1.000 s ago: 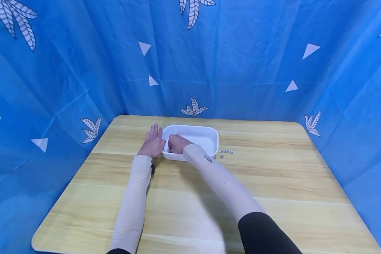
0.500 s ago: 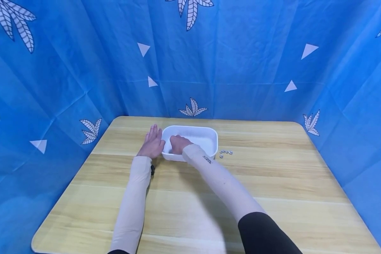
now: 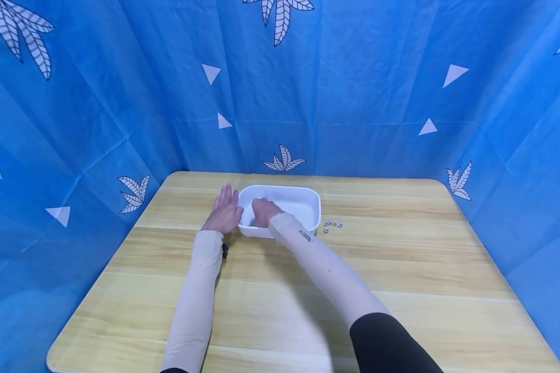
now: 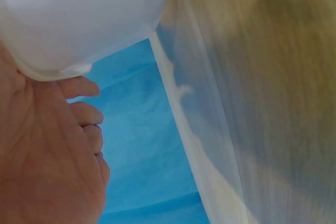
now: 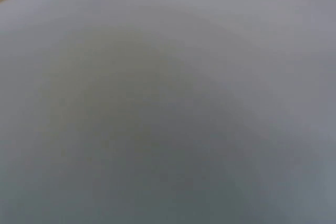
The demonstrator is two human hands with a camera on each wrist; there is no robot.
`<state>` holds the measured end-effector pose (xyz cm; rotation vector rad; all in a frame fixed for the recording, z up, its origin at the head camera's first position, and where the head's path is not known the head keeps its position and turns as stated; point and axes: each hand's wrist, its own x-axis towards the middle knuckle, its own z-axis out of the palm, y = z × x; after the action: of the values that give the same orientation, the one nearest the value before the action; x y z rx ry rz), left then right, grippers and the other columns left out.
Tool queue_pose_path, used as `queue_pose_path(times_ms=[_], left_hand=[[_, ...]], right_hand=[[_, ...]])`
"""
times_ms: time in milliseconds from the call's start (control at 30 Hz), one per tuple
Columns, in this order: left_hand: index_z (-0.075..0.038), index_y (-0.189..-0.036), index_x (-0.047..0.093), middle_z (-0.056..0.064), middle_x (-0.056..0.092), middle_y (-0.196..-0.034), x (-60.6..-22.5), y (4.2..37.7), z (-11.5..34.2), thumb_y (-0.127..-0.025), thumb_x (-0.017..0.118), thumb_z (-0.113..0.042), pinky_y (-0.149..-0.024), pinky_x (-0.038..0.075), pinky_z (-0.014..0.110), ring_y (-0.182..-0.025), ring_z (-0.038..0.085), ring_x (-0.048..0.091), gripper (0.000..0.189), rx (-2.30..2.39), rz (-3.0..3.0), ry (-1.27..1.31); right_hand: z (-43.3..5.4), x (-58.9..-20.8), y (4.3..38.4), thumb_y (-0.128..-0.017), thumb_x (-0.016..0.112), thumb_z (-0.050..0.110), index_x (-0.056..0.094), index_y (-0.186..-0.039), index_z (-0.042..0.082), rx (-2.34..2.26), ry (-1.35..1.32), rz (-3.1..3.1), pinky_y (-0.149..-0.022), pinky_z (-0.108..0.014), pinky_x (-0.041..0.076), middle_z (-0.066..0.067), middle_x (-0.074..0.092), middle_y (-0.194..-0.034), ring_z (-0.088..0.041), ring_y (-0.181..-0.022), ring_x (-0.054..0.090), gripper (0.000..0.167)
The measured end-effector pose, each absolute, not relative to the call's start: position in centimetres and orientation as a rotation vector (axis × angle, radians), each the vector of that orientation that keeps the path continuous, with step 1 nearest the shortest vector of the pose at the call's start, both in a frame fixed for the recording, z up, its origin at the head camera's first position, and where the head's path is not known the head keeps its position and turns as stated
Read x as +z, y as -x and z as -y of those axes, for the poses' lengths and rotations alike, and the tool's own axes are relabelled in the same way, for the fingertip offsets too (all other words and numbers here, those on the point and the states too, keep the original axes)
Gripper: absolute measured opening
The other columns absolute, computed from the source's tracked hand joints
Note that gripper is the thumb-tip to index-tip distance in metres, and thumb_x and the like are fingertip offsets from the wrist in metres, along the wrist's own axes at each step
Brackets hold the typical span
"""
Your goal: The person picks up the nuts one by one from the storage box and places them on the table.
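Observation:
A white rectangular plastic tub [image 3: 308, 224] stands near the far side of the table. My left hand [image 3: 224, 212] is at its left end, fingers extended away from me and thumb at the rim. In the left wrist view, the palm of the left hand [image 4: 50, 145] shows beside the white tub [image 4: 89, 19]. My right hand [image 3: 265, 211] reaches down inside the tub's left part, knuckles up. Its fingertips are hidden, and so is anything they might hold. The right wrist view shows only a blurred white surface of the tub [image 5: 168, 87].
Several small shiny metal pieces, perhaps nuts [image 3: 334, 224], lie on the table just right of the tub. The wooden table [image 3: 424, 259] has rounded corners. A blue patterned curtain [image 3: 368, 103] hangs behind it and along both sides.
Inside the tub my right hand has shifted slightly to the right. My left hand keeps its place at the rim, and the metal pieces lie as before.

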<state>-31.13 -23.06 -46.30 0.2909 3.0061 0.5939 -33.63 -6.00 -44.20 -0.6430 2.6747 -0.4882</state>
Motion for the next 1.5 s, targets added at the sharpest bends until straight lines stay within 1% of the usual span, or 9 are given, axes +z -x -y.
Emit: queue_pose_path(times_ms=[167, 400, 533, 767, 833, 933, 1100, 1333, 1500], left_hand=[[0.009, -0.162, 0.012, 0.028, -0.009, -0.172, -46.14, 31.04, 23.06, -0.107, 0.028, -0.026, -0.133, -0.001, 0.056, -0.162, 0.043, -0.008, 0.067, 0.594, -3.021, -0.297], [0.009, -0.162, 0.012, 0.029, -0.009, -0.172, -46.09, 31.09, 23.01, -0.107, 0.028, -0.026, -0.133, -0.001, 0.058, -0.162, 0.044, -0.008, 0.067, 0.606, -3.025, -0.297], [0.009, -0.162, 0.012, 0.028, -0.010, -0.172, -46.00, 31.07, 22.96, -0.107, 0.028, -0.026, -0.133, -0.001, 0.058, -0.162, 0.043, -0.009, 0.067, 0.615, -3.017, -0.295], [0.009, -0.162, 0.013, 0.030, -0.008, -0.171, -46.00, 31.00, 22.91, -0.107, 0.028, -0.026, -0.133, -0.001, 0.058, -0.161, 0.044, -0.008, 0.067, 0.617, -3.016, -0.302], [0.009, -0.162, 0.012, 0.030, -0.008, -0.171, -46.12, 31.06, 22.92, -0.107, 0.028, -0.026, -0.133, -0.001, 0.058, -0.161, 0.044, -0.009, 0.067, 0.610, -3.013, -0.300], [0.009, -0.162, 0.012, 0.030, -0.009, -0.171, -46.16, 31.09, 22.92, -0.107, 0.028, -0.026, -0.132, -0.001, 0.058, -0.161, 0.045, -0.009, 0.067, 0.603, -3.007, -0.297], [0.008, -0.162, 0.012, 0.030, -0.008, -0.172, -46.05, 31.10, 22.92, -0.107, 0.028, -0.027, -0.133, -0.001, 0.058, -0.162, 0.045, -0.008, 0.067, 0.610, -3.008, -0.287], [0.007, -0.163, 0.012, 0.029, -0.008, -0.172, -46.16, 31.16, 22.94, -0.107, 0.028, -0.029, -0.133, -0.002, 0.057, -0.162, 0.042, -0.012, 0.068, 0.618, -3.001, -0.264], [0.006, -0.163, 0.012, 0.029, -0.009, -0.172, -46.43, 31.21, 22.92, -0.107, 0.027, -0.030, -0.133, -0.001, 0.057, -0.162, 0.041, -0.012, 0.068, 0.609, -2.998, -0.255]], right_hand=[[5.96, -43.98, 33.54, -0.093, 0.071, 0.010, 0.067, -0.117, 0.005, -0.498, 0.672, -2.670, -0.091, -0.034, 0.060, -0.009, 0.072, -0.108, -0.020, -0.091, 0.068, 0.025], [5.77, -43.98, 33.78, -0.095, 0.071, 0.012, 0.068, -0.100, 0.006, -0.540, 0.759, -2.634, -0.073, -0.026, 0.057, -0.006, 0.071, -0.088, -0.016, -0.074, 0.064, 0.009], [5.59, -43.96, 33.79, -0.096, 0.066, 0.007, 0.067, -0.100, 0.005, -0.541, 0.774, -2.618, -0.070, -0.025, 0.054, -0.004, 0.067, -0.084, -0.015, -0.072, 0.060, 0.005], [5.63, -44.18, 33.65, -0.100, 0.064, 0.017, 0.065, -0.117, 0.008, -0.435, 0.720, -2.615, -0.096, -0.033, 0.056, -0.007, 0.070, -0.109, -0.018, -0.097, 0.064, 0.019], [5.56, -44.38, 33.71, -0.099, 0.065, 0.019, 0.064, -0.121, 0.009, -0.412, 0.715, -2.615, -0.100, -0.033, 0.055, -0.006, 0.070, -0.114, -0.018, -0.101, 0.064, 0.023], [5.31, -44.56, 33.79, -0.098, 0.068, 0.021, 0.065, -0.120, 0.009, -0.456, 0.706, -2.612, -0.098, -0.033, 0.056, -0.006, 0.070, -0.110, -0.017, -0.097, 0.064, 0.025], [5.12, -44.66, 34.13, -0.096, 0.070, 0.014, 0.068, -0.111, 0.006, -0.560, 0.753, -2.635, -0.089, -0.031, 0.058, -0.007, 0.072, -0.099, -0.019, -0.088, 0.066, 0.016], [5.19, -44.54, 34.33, -0.092, 0.067, -0.003, 0.073, -0.103, 0.002, -0.621, 0.834, -2.664, -0.088, -0.030, 0.062, -0.010, 0.077, -0.098, -0.023, -0.092, 0.073, 0.014], [5.11, -44.63, 34.27, -0.091, 0.067, -0.003, 0.077, -0.101, 0.002, -0.629, 0.811, -2.647, -0.088, -0.030, 0.062, -0.010, 0.079, -0.097, -0.023, -0.092, 0.073, 0.016]])
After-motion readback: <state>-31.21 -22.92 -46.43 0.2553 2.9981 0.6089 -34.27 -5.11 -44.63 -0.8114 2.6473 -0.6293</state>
